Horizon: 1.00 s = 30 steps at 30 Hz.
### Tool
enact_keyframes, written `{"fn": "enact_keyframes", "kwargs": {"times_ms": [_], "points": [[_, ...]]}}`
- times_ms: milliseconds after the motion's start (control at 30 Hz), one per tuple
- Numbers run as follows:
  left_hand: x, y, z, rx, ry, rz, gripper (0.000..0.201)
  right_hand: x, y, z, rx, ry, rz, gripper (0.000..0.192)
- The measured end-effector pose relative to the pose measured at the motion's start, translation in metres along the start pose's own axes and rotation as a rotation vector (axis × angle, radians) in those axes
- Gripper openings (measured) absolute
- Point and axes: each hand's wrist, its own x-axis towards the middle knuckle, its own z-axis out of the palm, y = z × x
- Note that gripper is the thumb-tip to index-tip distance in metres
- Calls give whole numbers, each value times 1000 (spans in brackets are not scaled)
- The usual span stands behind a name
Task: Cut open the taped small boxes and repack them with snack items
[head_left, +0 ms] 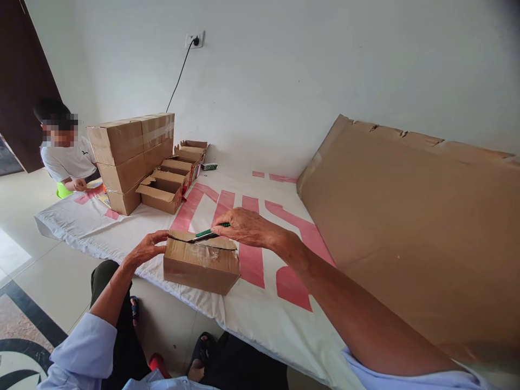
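A small brown cardboard box (201, 271) lies at the near edge of the covered table, with a slit running along the tape on its top. My right hand (244, 225) is closed round a green utility knife (207, 233), whose blade rests at that slit. At the box's left end, my left hand (148, 249) holds its upper corner with the fingers; the thumb is near the side. The inside of the box is mostly hidden.
Taped boxes (125, 143) are stacked at the back left, with several open boxes (162, 189) beside them. A large cardboard sheet (410, 233) leans on the wall at right. A person (67, 151) sits at the far left. The white cloth (284, 330) has red printing.
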Motion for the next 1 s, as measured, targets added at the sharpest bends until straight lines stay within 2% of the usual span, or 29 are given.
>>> {"fn": "enact_keyframes", "kwargs": {"times_ms": [133,333,600,667,800,933,1000], "points": [[-3,6,5,-24,-6,-14,53,-4,1,-2,-14,-21,39,36],[-4,12,7,-31,-13,-16,51,-4,-7,2,-64,-24,-16,35],[-4,15,8,-44,-12,-25,51,-5,6,-2,-80,-7,-56,43],[-5,18,8,-37,-22,-13,51,-8,14,0,-107,28,-71,43],[-6,22,9,-21,-35,4,50,-22,38,2,-134,82,-8,41],[-4,17,7,-6,-52,6,49,-50,69,-2,33,174,78,34],[-1,10,3,3,-36,-16,54,-67,88,1,136,279,153,33]]}}
